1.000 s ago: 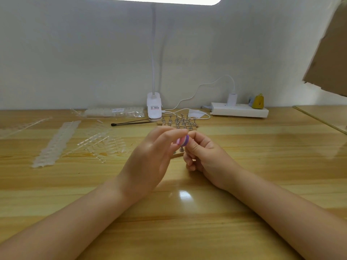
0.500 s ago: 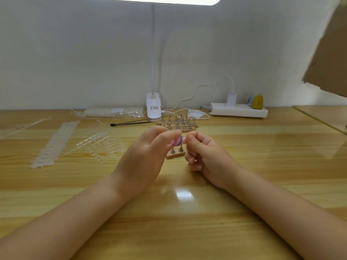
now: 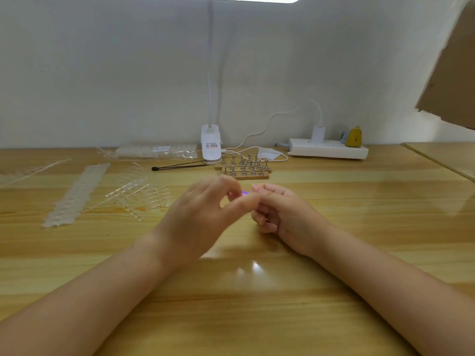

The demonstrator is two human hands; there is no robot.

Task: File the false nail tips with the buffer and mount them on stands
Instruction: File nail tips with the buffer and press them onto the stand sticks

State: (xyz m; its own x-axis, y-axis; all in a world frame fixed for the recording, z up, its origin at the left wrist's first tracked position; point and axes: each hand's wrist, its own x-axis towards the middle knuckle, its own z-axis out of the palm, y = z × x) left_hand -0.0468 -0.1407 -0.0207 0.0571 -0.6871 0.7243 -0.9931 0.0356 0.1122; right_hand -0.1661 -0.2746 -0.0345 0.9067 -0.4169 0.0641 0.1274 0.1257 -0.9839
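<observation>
gripping purple buffer (image 3: 244,193), left hand (image 3: 203,214) fingers; right hand (image 3: 280,211) fingers curled, grip unclear; glossy wooden desk (image 3: 257,304), white wall (image 3: 102,73).

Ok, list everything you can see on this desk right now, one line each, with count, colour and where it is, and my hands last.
desk: one, light wood, under everything
lamp: one, white, clipped at the back centre
power strip: one, white, back right, with a white plug in it
small yellow object: one, behind the power strip
stands: a cluster, metal on wooden bases, behind the hands; count unclear
black stick: one, left of the stands
nail tip strips: several, clear, on the left
clear bag: one, back left
cardboard: one, brown, upper right
buffer: one, purple, between the fingertips
left hand: pinches the buffer
right hand: fingers curled; what it holds is hidden
</observation>
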